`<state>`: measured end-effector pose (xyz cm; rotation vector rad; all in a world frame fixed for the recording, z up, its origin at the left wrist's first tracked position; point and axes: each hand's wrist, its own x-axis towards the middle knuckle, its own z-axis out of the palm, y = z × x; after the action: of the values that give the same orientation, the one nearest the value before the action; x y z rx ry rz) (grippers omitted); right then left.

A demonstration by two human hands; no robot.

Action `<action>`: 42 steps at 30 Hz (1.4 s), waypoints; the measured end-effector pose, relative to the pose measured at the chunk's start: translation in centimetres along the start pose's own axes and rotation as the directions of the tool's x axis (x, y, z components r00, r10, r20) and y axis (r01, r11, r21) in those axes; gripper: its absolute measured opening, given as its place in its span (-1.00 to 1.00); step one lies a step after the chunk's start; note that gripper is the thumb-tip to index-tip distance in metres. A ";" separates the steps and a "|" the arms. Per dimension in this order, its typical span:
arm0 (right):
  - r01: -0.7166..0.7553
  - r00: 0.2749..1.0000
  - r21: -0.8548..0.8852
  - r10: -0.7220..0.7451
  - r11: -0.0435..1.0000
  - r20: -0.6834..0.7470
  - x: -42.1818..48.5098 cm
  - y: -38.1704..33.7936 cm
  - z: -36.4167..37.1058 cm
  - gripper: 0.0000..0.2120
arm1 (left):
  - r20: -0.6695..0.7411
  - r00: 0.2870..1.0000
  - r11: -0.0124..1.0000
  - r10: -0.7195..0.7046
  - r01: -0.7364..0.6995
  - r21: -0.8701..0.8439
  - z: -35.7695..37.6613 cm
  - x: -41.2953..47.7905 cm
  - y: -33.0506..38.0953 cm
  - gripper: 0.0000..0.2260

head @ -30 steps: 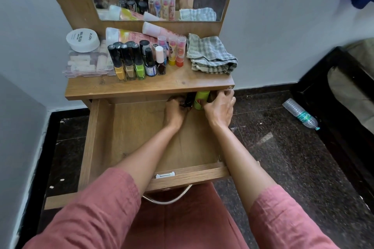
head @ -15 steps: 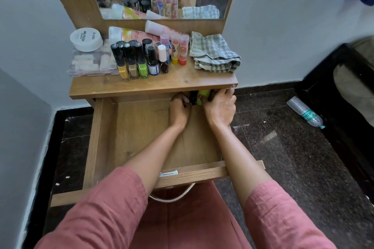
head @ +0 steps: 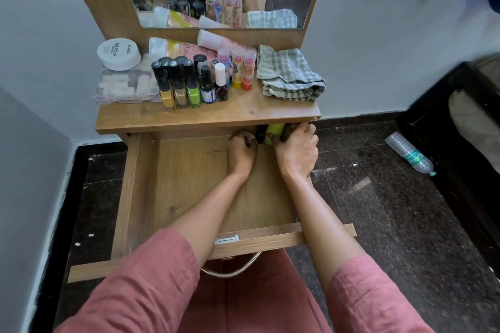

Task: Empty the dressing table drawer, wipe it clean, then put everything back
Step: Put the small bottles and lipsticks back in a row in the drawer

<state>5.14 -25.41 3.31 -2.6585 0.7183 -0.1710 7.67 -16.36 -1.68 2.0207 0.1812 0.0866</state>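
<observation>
Drawer (head: 184,186) of the dressing table is pulled out toward the person. Its long axis runs from the front panel at the person's lap away to the back, under the surface (head: 243,113). Its wooden floor is bare except at the far right corner. There a green bottle (head: 274,133) and a small dark item (head: 260,136) sit half hidden beneath the surface's front edge; which way the bottle points cannot be told.

Both hands reach into that corner, with the drawer floor beneath them. The left hand (head: 241,154) has its fingers curled in on the dark item, just left of the bottle. The right hand (head: 297,155) wraps the green bottle, its fingers going under the surface edge.

A curved metal handle (head: 232,269) hangs from the front panel. On the surface stand nail polish bottles (head: 186,84) and lip balm sticks (head: 242,67), with two tubes (head: 189,47) lying behind them. A white jar (head: 119,54) and a clear box (head: 121,88) are at the left, and a folded checked cloth (head: 289,73) at the right. A plastic water bottle (head: 410,154) lies on the floor.
</observation>
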 end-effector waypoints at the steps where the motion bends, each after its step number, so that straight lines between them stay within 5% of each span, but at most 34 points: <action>1: -0.004 1.000 0.005 0.004 1.000 0.001 0.0 0.1 0.0 -0.36 | -0.006 1.000 1.000 -0.003 0.003 -0.001 0.1 0.0 0.0 -0.86; 33: 0.011 1.000 0.075 -0.013 0.997 0.024 -2.2 1.3 -1.5 -0.53 | 0.038 0.989 0.982 -0.144 0.148 -0.118 -0.7 -2.5 0.5 -0.82; 42: 0.118 0.993 0.179 -0.115 0.977 -0.024 -2.3 2.3 -3.7 -0.70 | 0.075 0.995 0.997 -0.060 0.063 -0.037 -3.4 -2.8 2.0 -0.80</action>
<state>1.32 -27.26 5.79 -2.5285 0.5246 -0.2729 4.61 -14.65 1.72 1.9745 0.1933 -0.0228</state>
